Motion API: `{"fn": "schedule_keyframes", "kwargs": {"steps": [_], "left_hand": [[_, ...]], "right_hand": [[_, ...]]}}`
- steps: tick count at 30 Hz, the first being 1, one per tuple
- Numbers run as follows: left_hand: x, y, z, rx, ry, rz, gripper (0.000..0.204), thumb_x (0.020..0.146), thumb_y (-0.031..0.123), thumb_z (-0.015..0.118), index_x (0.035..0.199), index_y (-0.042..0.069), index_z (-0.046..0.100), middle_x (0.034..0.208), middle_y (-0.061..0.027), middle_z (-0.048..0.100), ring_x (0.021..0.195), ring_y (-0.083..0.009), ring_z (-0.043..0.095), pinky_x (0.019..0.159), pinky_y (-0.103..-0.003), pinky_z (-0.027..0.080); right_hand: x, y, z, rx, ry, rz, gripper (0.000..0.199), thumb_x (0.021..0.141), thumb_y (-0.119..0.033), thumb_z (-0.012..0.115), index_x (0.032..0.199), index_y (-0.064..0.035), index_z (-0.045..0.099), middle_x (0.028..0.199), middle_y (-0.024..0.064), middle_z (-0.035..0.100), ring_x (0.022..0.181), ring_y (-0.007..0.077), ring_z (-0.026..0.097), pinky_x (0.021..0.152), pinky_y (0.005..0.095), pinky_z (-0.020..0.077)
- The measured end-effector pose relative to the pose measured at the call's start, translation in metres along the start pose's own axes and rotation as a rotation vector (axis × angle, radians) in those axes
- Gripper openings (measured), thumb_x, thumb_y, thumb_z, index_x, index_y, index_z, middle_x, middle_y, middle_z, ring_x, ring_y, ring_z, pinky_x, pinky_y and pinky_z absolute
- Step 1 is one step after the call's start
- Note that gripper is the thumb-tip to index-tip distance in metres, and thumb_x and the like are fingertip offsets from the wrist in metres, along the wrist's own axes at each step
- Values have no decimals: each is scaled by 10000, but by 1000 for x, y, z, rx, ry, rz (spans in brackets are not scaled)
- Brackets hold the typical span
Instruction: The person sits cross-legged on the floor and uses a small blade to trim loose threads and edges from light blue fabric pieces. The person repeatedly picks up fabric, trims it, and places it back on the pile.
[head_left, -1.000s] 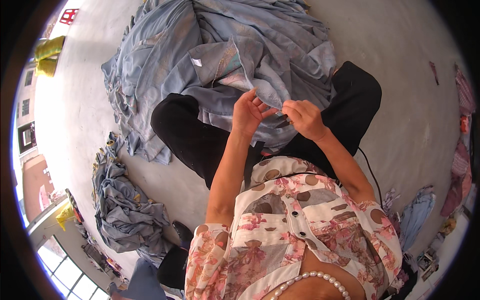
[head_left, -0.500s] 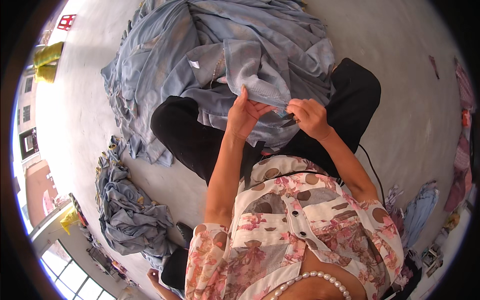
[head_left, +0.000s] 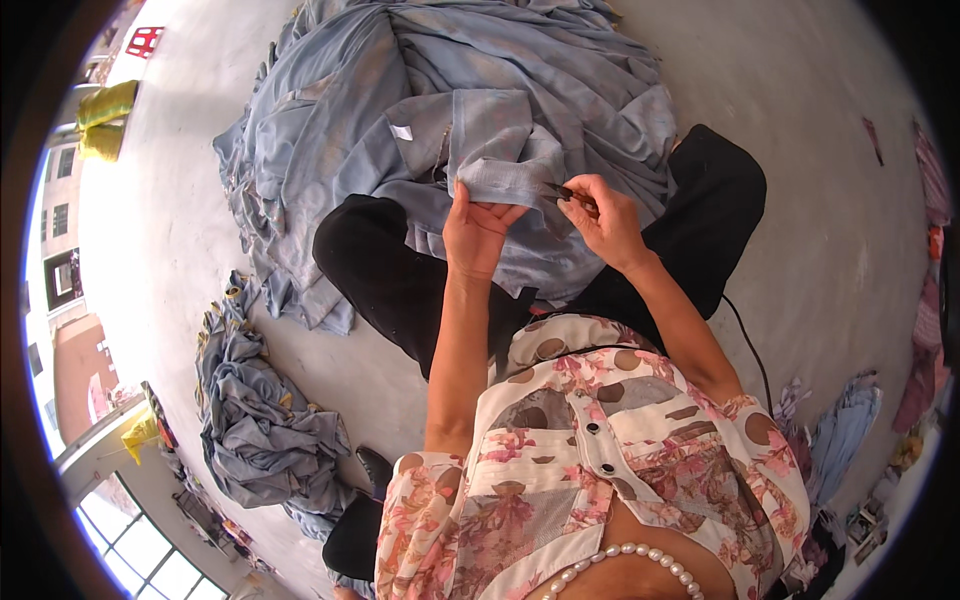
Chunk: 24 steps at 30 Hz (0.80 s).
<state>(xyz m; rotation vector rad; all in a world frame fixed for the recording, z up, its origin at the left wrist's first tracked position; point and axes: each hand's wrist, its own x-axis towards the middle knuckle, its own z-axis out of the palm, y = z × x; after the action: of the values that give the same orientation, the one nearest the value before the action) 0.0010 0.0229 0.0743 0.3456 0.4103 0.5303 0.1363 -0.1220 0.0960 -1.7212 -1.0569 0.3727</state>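
My left hand (head_left: pixel 476 238) is closed on the edge of a grey-blue cloth (head_left: pixel 505 172), its thumb on top and fingers beneath. In my right hand (head_left: pixel 612 225) is a small dark pair of thread snips (head_left: pixel 558 192), the tips pointing left at the cloth's edge. The cloth lies over a big heap of the same grey-blue fabric (head_left: pixel 330 130) in front of me, between and beyond my knees. A small white label (head_left: pixel 401 132) shows on the fabric left of the held part.
Another grey-blue fabric heap (head_left: pixel 270 430) lies on the floor to my left, near another seated person's dark-clad leg (head_left: pixel 352 535). Light blue cloth (head_left: pixel 843 430) is at the right, with a black cord (head_left: pixel 748 345) close by. Pink fabric (head_left: pixel 920 380) lines the far right.
My right hand has moved up and slightly left, and the snips now show plainly. My left hand has shifted a little left along with the cloth's edge.
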Motion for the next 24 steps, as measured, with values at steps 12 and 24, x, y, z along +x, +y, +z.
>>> {"fn": "schedule_keyframes", "kwargs": {"steps": [12,24], "left_hand": [[-6,0,16,145,119,-50,358,984,259,296,1253,47,405,1190,-197,549,1096,-362,546,928,-526,441],[-9,2,22,269,81,-25,361,980,240,303,1249,22,403,1156,-193,570,1059,-340,576,905,-489,470]], "right_hand": [[16,-5,13,-205,72,-240,230,778,-190,700,872,-58,537,675,61,607,570,181,610,502,291,457],[10,-9,2,-138,-29,-124,242,773,-138,716,917,-26,558,689,42,607,564,99,573,523,226,459]]}}
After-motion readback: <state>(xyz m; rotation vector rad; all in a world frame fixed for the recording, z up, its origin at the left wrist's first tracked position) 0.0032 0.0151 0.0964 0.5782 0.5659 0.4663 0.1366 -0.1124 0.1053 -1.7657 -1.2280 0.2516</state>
